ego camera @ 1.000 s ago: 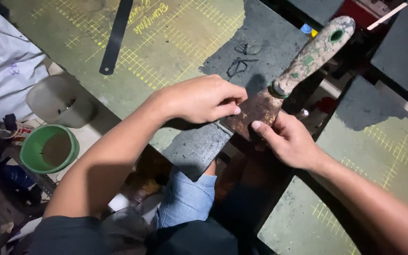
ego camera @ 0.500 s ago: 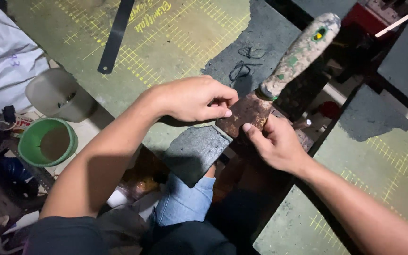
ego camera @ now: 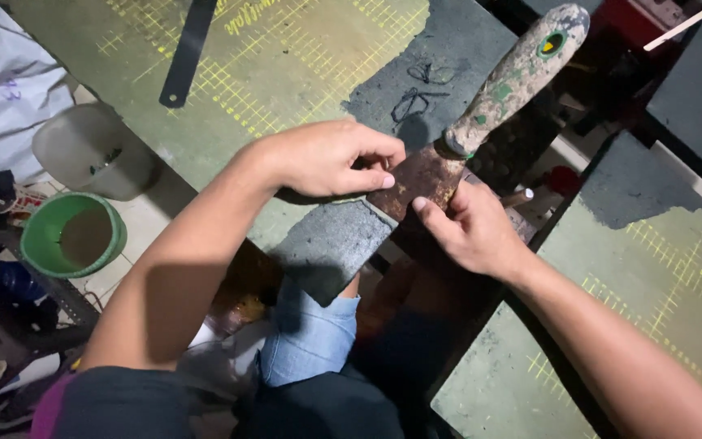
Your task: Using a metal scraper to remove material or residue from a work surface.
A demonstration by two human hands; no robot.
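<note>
Fingers of the left hand [ego camera: 331,158] and right hand [ego camera: 469,228] pinch the rusty blade of a scraper [ego camera: 428,172] at the green board's [ego camera: 286,65] near edge; it looks stiff, light, best gripped by its paint-crusted handle [ego camera: 517,77].

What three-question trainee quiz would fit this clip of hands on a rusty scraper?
1. True or false: both hands touch the putty knife.
2. Which hand pinches the rusty blade from the side of the green bucket?
3. The knife's handle points: A) toward the person, B) away from the person.

Key: 1 true, the left hand and right hand both grip it. 2 left hand. 3 B.
</note>
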